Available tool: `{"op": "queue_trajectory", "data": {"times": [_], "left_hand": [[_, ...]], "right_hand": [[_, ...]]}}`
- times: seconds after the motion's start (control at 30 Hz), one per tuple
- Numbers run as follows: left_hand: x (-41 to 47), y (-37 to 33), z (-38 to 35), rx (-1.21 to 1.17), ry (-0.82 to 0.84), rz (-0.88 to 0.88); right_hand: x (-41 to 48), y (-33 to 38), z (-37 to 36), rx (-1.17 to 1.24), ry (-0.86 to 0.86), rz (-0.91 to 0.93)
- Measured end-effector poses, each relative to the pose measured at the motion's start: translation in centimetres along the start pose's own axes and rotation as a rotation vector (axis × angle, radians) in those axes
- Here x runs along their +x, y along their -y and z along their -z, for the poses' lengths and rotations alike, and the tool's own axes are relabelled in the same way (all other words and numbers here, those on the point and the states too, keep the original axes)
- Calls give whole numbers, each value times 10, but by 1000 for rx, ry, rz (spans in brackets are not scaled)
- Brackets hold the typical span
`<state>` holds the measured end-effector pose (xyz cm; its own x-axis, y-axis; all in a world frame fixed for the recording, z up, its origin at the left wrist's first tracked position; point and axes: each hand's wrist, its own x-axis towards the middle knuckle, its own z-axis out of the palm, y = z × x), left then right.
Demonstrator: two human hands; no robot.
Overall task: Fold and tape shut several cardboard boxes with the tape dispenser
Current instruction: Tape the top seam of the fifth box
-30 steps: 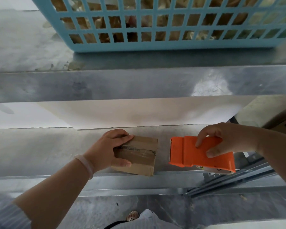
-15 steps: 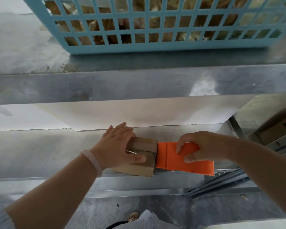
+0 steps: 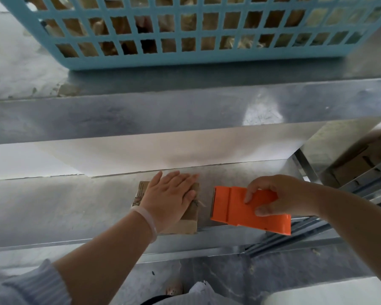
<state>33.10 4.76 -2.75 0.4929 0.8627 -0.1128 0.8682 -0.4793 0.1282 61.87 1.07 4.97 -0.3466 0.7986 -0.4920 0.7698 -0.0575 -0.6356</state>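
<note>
A small brown cardboard box [image 3: 188,223] lies on the lower metal shelf [image 3: 53,208], near its front edge. My left hand [image 3: 169,197] lies flat on top of the box with fingers stretched out, pressing it down; most of the box top is hidden under the palm. A wrinkled bit of tape shows at the box's right edge. My right hand [image 3: 275,198] grips the orange tape dispenser [image 3: 235,205], which sits just right of the box with a small gap between them.
A light blue plastic basket [image 3: 185,60] holding brown cardboard items stands on the upper metal shelf [image 3: 185,108]. White sheets [image 3: 163,150] line the back of the lower shelf. More cardboard boxes [image 3: 356,164] and metal rails are at the right.
The tape dispenser touched the box's right side, then pulled away to the right. My left hand went from gripping the box's left end to lying flat on its top.
</note>
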Motion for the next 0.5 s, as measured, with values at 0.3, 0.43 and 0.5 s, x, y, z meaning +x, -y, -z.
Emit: {"op": "queue_trajectory", "data": {"times": [0.3,0.43,0.5], "left_hand": [[2,-1,0,10,14,-4],[2,0,1,10,22,-16],[3,1,0,4,24,-20]], "right_hand": [[-10,10,11,-47,57,-43],[-17,13,19,-18,90,-46],[-18,15,20,-20,105,-51]]}}
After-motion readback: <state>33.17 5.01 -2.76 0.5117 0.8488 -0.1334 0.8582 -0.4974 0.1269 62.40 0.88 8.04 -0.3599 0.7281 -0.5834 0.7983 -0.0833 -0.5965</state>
